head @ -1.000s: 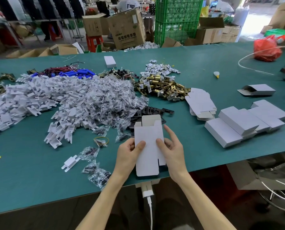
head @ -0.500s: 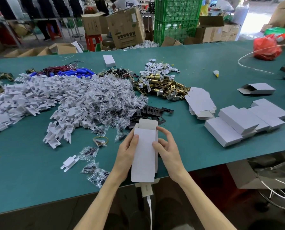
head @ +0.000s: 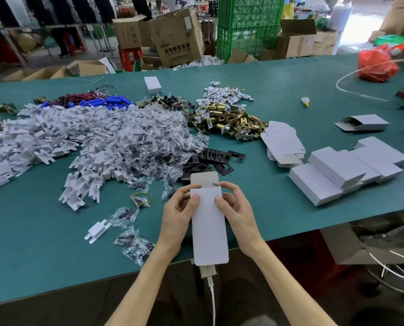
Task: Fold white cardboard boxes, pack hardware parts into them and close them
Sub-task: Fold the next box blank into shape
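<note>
Here both hands, left hand [head: 177, 214] and right hand [head: 235, 211], grip a smooth, long white cardboard box [head: 209, 228], low centre, above the teal table [head: 31, 255].

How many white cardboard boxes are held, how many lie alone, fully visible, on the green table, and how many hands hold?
Held white cardboard box, flap open: 1
Lone boxes, far closed box and open-ended box: 2
Hands, left hand and right hand: 2
Total: 5

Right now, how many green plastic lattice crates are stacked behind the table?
2. The upper green plastic lattice crate sits on the lower crate, past the far edge of the teal table, centre-right. Others may be hidden behind the brown cartons.
</note>
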